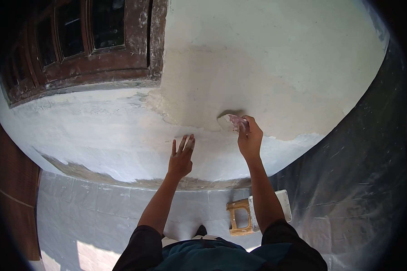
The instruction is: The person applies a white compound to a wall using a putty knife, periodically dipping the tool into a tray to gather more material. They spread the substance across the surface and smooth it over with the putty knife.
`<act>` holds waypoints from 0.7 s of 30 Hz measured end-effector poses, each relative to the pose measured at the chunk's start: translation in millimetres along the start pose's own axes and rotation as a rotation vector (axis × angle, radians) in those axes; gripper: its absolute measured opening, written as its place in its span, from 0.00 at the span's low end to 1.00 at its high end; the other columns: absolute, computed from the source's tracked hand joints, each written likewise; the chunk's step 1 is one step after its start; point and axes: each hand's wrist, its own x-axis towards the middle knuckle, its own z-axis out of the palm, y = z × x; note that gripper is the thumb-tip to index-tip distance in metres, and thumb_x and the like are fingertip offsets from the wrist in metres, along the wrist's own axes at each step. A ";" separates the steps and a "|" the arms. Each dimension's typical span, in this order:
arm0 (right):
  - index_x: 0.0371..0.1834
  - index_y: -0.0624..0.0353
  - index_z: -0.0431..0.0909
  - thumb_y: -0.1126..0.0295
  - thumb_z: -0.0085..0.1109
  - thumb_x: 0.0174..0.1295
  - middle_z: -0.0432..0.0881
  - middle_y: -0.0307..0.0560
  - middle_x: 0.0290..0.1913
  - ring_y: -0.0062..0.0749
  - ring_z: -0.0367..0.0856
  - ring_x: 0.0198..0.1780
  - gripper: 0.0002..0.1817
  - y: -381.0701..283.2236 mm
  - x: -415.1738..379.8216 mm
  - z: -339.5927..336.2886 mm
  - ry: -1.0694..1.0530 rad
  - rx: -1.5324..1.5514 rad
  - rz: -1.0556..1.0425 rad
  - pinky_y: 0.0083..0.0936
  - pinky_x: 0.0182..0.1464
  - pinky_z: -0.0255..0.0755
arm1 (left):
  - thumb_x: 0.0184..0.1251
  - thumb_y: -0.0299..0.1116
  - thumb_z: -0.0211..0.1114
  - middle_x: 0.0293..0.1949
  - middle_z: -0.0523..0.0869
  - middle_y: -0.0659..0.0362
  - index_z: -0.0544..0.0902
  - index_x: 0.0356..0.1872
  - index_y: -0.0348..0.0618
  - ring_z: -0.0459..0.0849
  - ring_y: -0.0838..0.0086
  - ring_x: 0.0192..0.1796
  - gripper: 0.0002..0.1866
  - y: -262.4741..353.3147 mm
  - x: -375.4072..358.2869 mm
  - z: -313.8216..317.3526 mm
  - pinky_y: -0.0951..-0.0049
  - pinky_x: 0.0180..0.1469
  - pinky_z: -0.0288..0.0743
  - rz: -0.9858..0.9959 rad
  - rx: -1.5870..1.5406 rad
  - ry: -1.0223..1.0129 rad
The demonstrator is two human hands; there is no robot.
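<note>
My right hand (250, 137) is closed on a small scraper (233, 122) with a whitish blade and a reddish, paint-smeared part, held against the wall. The blade lies on the beige patch (203, 99), just above the edge of the white coat. To the left and a little lower, my left hand (182, 157) has its fingers spread on or close to the white-coated wall (108, 131), with nothing in it. The lower edge of the white coat is ragged, with grey-brown wall showing under it.
A brown wooden window frame (135, 54) fills the upper left. On the grey tiled floor (167, 207) stand a yellow-brown stool (234, 221) and a white container (283, 201), partly behind my right arm. Dark plastic sheeting (343, 180) covers the right side. Reddish-brown slats (13, 189) stand at left.
</note>
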 end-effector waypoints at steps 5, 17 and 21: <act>0.48 0.65 0.75 0.83 0.57 0.60 0.82 0.56 0.35 0.39 0.83 0.35 0.13 0.5 -2.2 11.0 -0.014 -0.077 -0.099 0.25 0.40 0.75 | 0.49 0.21 0.55 0.77 0.51 0.61 0.57 0.73 0.42 0.47 0.66 0.79 0.43 0.7 0.3 2.1 0.47 0.77 0.42 0.015 0.024 0.022; 0.47 0.65 0.75 0.82 0.56 0.60 0.82 0.59 0.38 0.51 0.84 0.39 0.12 8.9 -9.6 -7.4 0.050 0.024 0.038 0.29 0.42 0.77 | 0.49 0.23 0.56 0.77 0.51 0.61 0.57 0.73 0.42 0.47 0.67 0.79 0.43 -3.2 2.2 -1.3 0.47 0.76 0.41 0.019 0.046 0.016; 0.47 0.65 0.75 0.82 0.56 0.60 0.83 0.58 0.39 0.47 0.85 0.40 0.12 12.0 -17.8 -0.5 -0.010 -0.029 0.032 0.27 0.42 0.76 | 0.48 0.23 0.56 0.77 0.52 0.61 0.58 0.73 0.42 0.48 0.67 0.79 0.43 -1.4 0.0 2.1 0.47 0.76 0.41 0.019 0.063 0.029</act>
